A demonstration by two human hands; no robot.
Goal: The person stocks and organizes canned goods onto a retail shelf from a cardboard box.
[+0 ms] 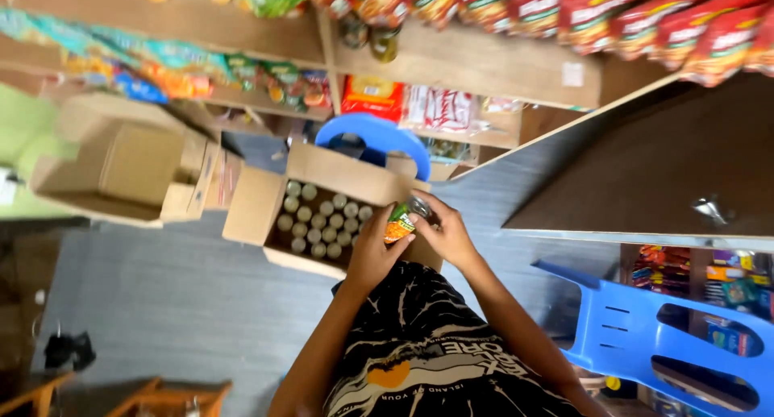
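Both my hands hold one small can [401, 221] with an orange and green label and a silver top. My left hand [373, 254] grips its lower side, and my right hand [446, 232] wraps the top end. The can is just above the right edge of an open cardboard box [251, 210] that holds several rows of upright cans with grey lids [318, 217]. The box stands on a blue plastic chair [372, 139] right in front of me.
A second open cardboard box [129, 169] sits to the left on the grey floor. Another blue plastic chair [645, 336] is at the lower right. A dark counter [669, 167] is on the right, and wooden shelves [451, 62] hung with snack packets run behind.
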